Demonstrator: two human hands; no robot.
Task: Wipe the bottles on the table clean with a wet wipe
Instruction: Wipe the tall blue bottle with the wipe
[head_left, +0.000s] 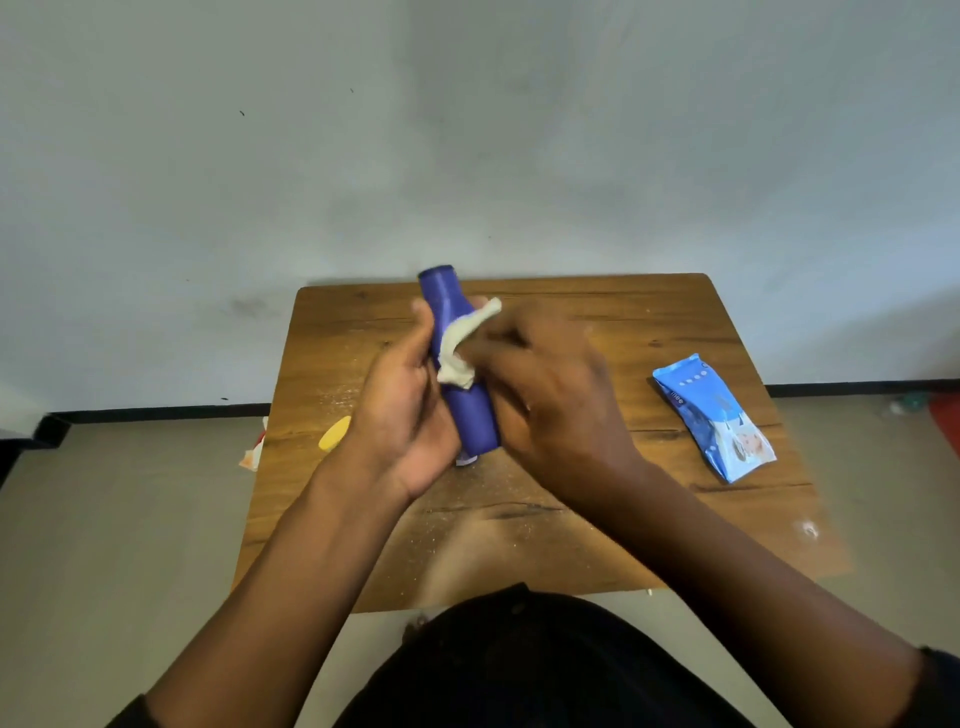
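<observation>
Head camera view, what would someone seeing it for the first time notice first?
The blue bottle stands out, held above the middle of the wooden table in the left hand. The right hand, blurred, presses a crumpled white wet wipe against it. A light blue wipes pack lies on the table's right side, and something yellow lies near the left edge.

A small wooden table (649, 322) stands against a pale grey wall (467, 130), on a beige floor (130, 519) with black skirting (156, 413).
</observation>
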